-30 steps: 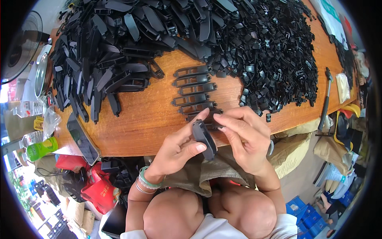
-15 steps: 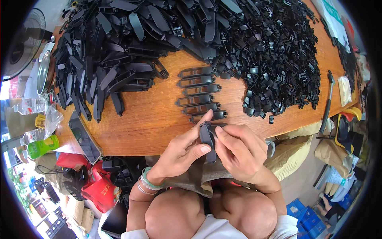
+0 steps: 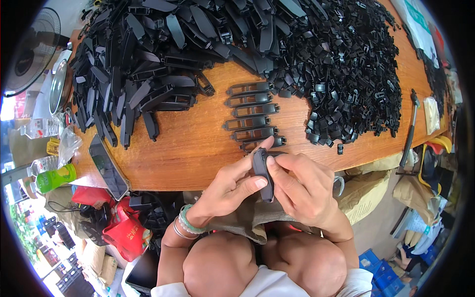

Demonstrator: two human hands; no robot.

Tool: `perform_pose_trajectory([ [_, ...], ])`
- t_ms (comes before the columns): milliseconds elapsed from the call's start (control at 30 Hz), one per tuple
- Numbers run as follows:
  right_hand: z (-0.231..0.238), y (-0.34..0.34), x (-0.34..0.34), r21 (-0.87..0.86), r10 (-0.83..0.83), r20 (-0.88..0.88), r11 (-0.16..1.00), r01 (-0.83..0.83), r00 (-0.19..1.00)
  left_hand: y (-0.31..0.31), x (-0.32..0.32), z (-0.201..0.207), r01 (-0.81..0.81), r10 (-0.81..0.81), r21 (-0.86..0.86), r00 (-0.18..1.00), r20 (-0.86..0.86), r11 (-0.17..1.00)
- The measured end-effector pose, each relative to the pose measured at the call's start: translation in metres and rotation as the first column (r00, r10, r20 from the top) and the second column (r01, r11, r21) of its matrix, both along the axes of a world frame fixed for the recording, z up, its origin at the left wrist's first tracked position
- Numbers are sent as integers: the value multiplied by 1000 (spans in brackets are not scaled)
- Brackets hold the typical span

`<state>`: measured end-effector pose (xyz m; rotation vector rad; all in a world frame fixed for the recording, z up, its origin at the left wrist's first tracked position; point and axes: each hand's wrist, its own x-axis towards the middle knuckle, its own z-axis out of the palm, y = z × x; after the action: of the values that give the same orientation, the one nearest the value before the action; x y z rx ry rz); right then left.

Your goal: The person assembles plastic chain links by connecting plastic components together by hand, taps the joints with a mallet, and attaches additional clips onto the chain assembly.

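Note:
A long black plastic housing [image 3: 264,179] is held near the table's front edge. My left hand [image 3: 228,187] grips it from the left, thumb along its side and index finger at its upper end. From the right, my right hand [image 3: 306,190] pinches at the housing's upper part; whatever lies under those fingertips is hidden. Just beyond my hands, several similar black frames [image 3: 250,122] lie in a column on the wooden table [image 3: 183,141], their slots facing up.
A heap of long black housings [image 3: 133,69] covers the back left. Small black clips [image 3: 346,74] are piled at the back right. A phone [image 3: 109,168] lies at the left edge, near a green bottle [image 3: 55,178]. A hammer [image 3: 409,131] lies at the right edge.
The whole view has shifted slightly to the right. Both hands keep their grip on the housing, which has turned a little, and the right thumb has moved closer against its upper part.

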<state>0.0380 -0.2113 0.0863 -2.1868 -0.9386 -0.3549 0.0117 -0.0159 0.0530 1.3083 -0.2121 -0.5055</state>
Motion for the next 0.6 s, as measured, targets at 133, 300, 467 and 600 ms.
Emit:
perform_pose_trajectory([
  [133, -3, -2, 7, 14, 60, -129, 998, -59, 990, 7, -6, 2, -85, -77, -316, 881, -467, 945],
  [300, -5, -14, -3, 60, 182, -196, 983, -174, 963, 21, 5, 10, 216, -248, -152, 939, -239, 965],
  [467, -15, -29, -24, -138, 23, -346, 988, -75, 938, 56, 27, 17, -738, 128, 587, 652, 747, 332],
  [600, -21, -29, -29, -200, -174, -308, 973, 115, 935, 85, 60, 24, -859, -64, 512, 511, 857, -3],
])
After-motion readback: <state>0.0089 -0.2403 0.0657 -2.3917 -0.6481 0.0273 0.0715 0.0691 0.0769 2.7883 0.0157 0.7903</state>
